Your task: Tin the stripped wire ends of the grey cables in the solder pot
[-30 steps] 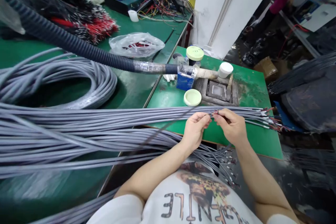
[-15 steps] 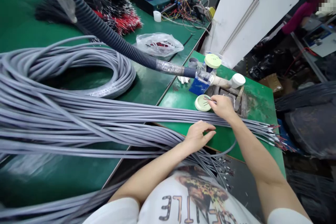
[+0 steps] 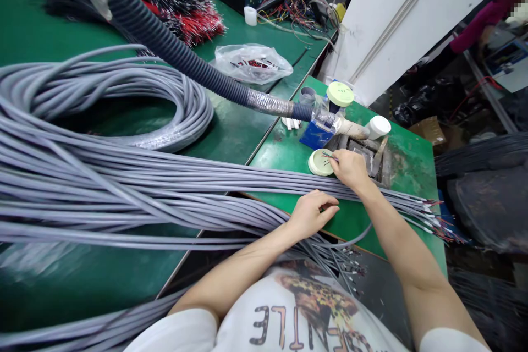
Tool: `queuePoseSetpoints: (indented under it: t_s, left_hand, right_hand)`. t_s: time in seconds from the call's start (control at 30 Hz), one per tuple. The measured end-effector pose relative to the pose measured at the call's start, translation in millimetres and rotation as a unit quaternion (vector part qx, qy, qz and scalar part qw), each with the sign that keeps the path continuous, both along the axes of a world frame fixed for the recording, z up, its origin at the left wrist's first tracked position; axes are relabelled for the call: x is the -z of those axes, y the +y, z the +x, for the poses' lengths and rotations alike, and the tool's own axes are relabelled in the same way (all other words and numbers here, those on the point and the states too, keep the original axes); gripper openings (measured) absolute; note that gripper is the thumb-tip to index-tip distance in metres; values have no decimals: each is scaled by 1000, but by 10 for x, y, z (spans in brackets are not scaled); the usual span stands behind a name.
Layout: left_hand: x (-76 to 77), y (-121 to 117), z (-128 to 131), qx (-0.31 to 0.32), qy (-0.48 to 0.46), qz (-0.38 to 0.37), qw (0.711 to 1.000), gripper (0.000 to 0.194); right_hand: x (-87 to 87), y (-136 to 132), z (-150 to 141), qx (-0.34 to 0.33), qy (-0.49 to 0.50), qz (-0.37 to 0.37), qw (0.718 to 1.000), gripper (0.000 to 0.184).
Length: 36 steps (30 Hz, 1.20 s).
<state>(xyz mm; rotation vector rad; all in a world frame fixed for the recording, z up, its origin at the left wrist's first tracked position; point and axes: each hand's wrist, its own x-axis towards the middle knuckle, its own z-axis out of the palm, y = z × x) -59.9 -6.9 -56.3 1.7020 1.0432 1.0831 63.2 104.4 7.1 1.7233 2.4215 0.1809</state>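
Observation:
My right hand (image 3: pixel 351 168) is closed on the end of a cable, with thin coloured wires (image 3: pixel 327 158) poking out past the fingertips. These wires hang over a shallow, pale yellow-green round dish (image 3: pixel 314 168); whether they touch its contents I cannot tell. The held cable's grey jacket is mostly hidden by the hand. My left hand (image 3: pixel 310 212) lies at the grey cable bundle (image 3: pixel 198 180), thumb and fingers apart with nothing between them. Several cables of the bundle run under my right forearm to stripped ends (image 3: pixel 437 217) at the right.
A ribbed hose (image 3: pixel 198 69) crosses above the bench and ends by a blue box (image 3: pixel 315 135). A dirty metal tray (image 3: pixel 385 168), a white jar (image 3: pixel 378 127) and a yellow-lidded jar (image 3: pixel 340 93) stand beyond my right hand. A cable coil (image 3: pixel 193 115) lies left.
The view has shifted slightly. My right hand keeps the wire ends over the dish, and my left hand stays in place.

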Motion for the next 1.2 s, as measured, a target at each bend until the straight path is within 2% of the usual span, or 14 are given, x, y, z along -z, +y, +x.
queuePoseSetpoints:
  t_s: [0.13, 0.27, 0.37, 0.47, 0.73, 1.2]
  left_hand:
    - [-1, -1, -1, -1, -2, -3, 1000, 12]
    - [-18, 9, -16, 7, -6, -13, 1000, 12]
    - [-26, 32, -34, 30, 9, -12, 999, 11]
    - [-24, 53, -49, 55, 22, -9, 998, 11]
    - [-32, 57, -55, 59, 24, -17, 998, 11]
    - [-51, 62, -57, 53, 23, -14, 998, 11]
  right_hand:
    - [-95, -17, 153, -6, 27, 35, 999, 27]
    - [-163, 24, 538, 49, 26, 86, 995, 29]
    - [-118, 90, 821, 105, 5, 100, 989, 28]
    - [-21, 154, 986, 150, -17, 97, 984, 28]
    - [149, 226, 1073, 168, -45, 79, 982, 30]
    - [183, 254, 1091, 166, -48, 60, 983, 32]
